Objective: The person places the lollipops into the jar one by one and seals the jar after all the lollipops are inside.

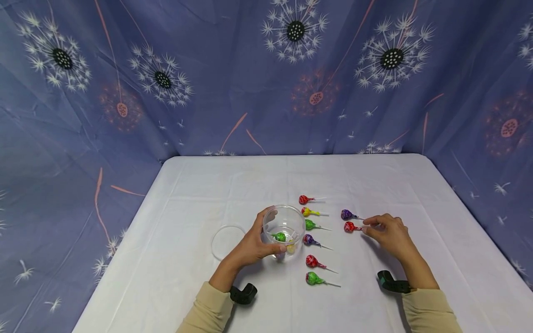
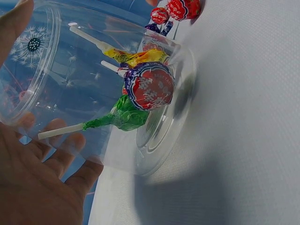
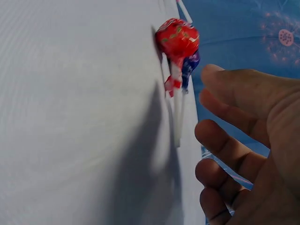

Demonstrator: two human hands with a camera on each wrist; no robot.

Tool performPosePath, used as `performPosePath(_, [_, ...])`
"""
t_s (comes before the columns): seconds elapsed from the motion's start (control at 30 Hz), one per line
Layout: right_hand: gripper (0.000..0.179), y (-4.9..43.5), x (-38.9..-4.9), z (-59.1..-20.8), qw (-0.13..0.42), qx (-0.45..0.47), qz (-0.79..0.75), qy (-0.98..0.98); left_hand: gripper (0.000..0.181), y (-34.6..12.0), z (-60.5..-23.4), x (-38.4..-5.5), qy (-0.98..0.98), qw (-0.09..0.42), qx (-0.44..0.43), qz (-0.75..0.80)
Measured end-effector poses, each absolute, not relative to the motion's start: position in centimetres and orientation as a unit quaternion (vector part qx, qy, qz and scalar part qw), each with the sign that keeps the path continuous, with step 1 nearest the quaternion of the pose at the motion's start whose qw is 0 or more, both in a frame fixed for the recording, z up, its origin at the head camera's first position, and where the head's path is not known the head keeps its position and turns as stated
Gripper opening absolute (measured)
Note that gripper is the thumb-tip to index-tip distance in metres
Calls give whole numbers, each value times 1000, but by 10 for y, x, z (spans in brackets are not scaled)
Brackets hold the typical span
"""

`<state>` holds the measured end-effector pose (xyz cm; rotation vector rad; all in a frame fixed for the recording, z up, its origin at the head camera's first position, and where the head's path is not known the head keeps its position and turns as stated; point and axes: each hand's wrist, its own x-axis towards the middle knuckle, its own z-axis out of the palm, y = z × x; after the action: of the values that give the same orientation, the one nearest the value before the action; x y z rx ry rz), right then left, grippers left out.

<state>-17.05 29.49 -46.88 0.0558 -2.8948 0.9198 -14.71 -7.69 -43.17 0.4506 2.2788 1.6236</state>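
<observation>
My left hand (image 1: pixel 255 243) grips a clear plastic tub (image 1: pixel 284 215) by its side, thumb in front. Inside lie a green lollipop (image 2: pixel 129 114), a purple-wrapped lollipop (image 2: pixel 151 86) and a yellow one (image 2: pixel 136 57); in the left wrist view the tub stands upright, its base close to or on the cloth. My right hand (image 1: pixel 388 232) hovers by the stick end of a red lollipop (image 1: pixel 351 227), fingers loosely bent and apart. The right wrist view shows a gap between the fingertips and the red lollipop's stick (image 3: pixel 177 122). A purple lollipop (image 1: pixel 347 214) lies just behind the red one.
Several lollipops lie in a column right of the tub, from a red one (image 1: pixel 304 200) at the back to a green one (image 1: pixel 313 278) in front. A clear round lid (image 1: pixel 213 240) lies left of the tub on the white-covered table (image 1: pixel 187 185). A patterned curtain (image 1: pixel 233 83) surrounds the table.
</observation>
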Motion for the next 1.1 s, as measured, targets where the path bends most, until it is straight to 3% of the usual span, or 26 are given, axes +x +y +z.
performPosePath(0.27, [20,299,-173,-478,23,16,303,-953,93,-77,-417,-141,795,152,155,567])
performPosePath(0.77, [14,304,-174,-492,43,18,310,-950,97,-78,-422,-142,790,153,164,570])
performPosePath(1.1, [11,300,-174,-494,55,10,313,-948,99,-79,-457,-156,794,140,163,569])
